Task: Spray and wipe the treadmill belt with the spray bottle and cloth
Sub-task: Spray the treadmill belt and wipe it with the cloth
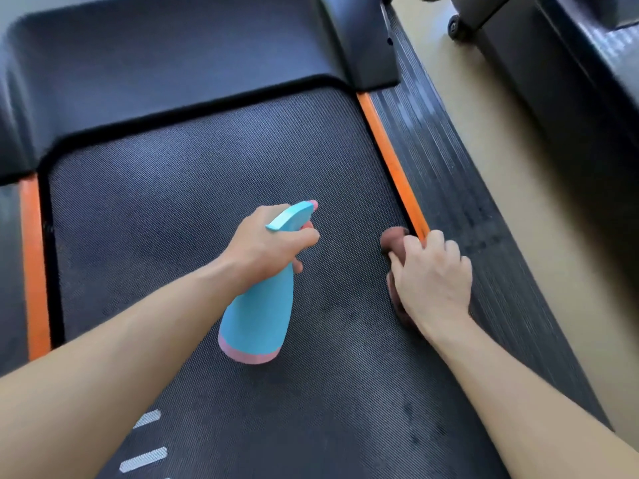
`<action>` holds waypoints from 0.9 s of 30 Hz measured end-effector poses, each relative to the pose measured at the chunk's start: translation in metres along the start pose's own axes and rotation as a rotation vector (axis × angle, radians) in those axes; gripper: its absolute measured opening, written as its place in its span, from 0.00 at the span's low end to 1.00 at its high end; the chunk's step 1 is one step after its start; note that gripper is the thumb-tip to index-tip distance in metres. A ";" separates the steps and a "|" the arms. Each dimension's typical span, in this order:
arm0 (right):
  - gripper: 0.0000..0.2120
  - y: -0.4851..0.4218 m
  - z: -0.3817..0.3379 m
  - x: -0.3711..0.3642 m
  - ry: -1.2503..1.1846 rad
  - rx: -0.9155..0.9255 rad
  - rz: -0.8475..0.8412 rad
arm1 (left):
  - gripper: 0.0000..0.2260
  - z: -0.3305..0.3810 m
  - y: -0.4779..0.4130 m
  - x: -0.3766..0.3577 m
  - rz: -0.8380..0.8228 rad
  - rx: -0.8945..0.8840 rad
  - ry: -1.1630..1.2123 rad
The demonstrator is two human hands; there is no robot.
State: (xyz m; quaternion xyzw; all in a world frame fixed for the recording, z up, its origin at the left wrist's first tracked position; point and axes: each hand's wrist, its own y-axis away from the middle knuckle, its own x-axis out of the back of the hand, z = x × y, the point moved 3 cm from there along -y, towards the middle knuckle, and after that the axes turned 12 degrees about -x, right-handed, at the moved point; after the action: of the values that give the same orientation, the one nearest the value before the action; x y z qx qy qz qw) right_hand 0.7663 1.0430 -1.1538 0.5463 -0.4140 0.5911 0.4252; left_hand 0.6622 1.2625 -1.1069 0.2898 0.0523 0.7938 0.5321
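Head view, left hand (266, 243) gripping spray bottle (259, 305), right hand (432, 278) clutching cloth (394, 238)

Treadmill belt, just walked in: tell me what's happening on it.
A person is cleaning the treadmill belt. Their left grip holds a blue spray bottle by the neck, nozzle aimed forward over the belt. Their right grip holds a bunched brown cloth against the belt's right edge, beside the orange strip.

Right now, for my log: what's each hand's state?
Left hand: closed, grips the spray bottle.
Right hand: closed, holds the cloth on the belt.
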 end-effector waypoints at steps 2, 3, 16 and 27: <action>0.13 -0.006 -0.003 -0.002 0.016 0.013 0.020 | 0.06 0.000 0.000 -0.003 0.001 -0.001 -0.030; 0.13 -0.015 -0.008 -0.003 0.017 0.013 0.047 | 0.05 0.000 -0.001 -0.005 0.000 -0.004 -0.037; 0.13 0.043 -0.014 -0.013 -0.134 0.152 0.066 | 0.05 0.010 0.017 -0.002 -0.023 -0.002 -0.068; 0.17 -0.025 -0.067 -0.026 -0.248 0.141 -0.014 | 0.09 -0.021 0.078 0.016 -0.046 0.080 -0.130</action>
State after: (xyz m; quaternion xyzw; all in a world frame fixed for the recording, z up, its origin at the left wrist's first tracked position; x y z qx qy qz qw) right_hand 0.7710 1.1132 -1.1837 0.6465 -0.4169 0.5436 0.3358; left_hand 0.5835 1.2475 -1.0868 0.3604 0.0559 0.7583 0.5404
